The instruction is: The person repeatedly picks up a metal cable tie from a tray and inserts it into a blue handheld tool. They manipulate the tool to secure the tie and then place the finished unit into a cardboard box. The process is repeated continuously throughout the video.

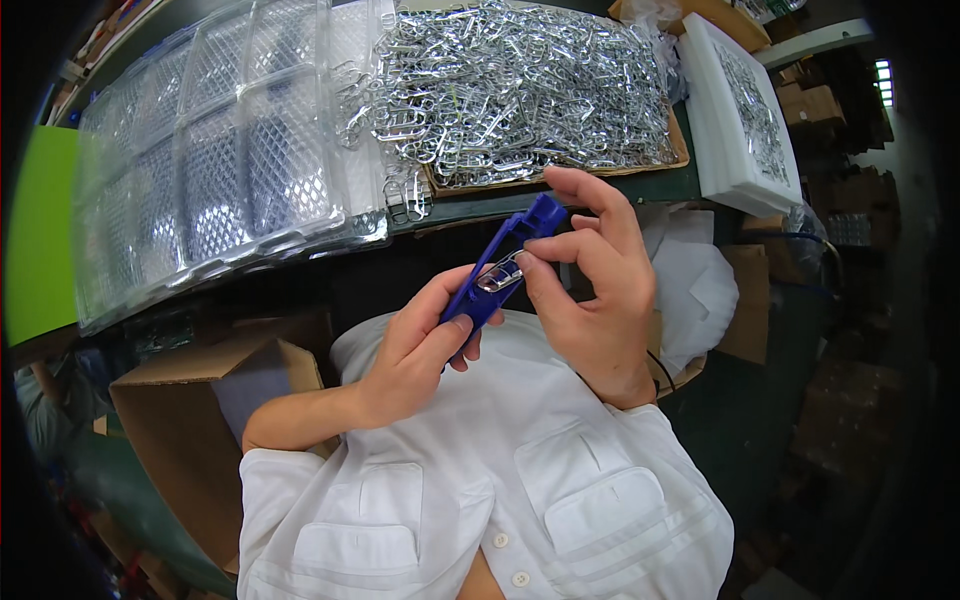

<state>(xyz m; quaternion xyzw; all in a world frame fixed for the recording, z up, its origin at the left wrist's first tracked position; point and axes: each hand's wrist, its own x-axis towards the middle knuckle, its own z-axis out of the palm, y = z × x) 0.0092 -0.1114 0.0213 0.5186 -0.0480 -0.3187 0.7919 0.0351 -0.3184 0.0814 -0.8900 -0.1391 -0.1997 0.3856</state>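
Note:
My left hand is closed round the lower end of a long blue plastic part that has an open slot along its middle. The part is tilted, its upper end toward the far right. A shiny bent metal wire clip lies in that slot. Thumb and index finger of my right hand pinch the clip's upper end, while its other fingers are curled loosely above. How far the clip sits inside the part is partly hidden by my fingers.
A wide heap of similar metal clips fills a shallow cardboard tray on the bench. Clear plastic trays stand at left, a white foam tray with clips at right. An open cardboard box is at lower left.

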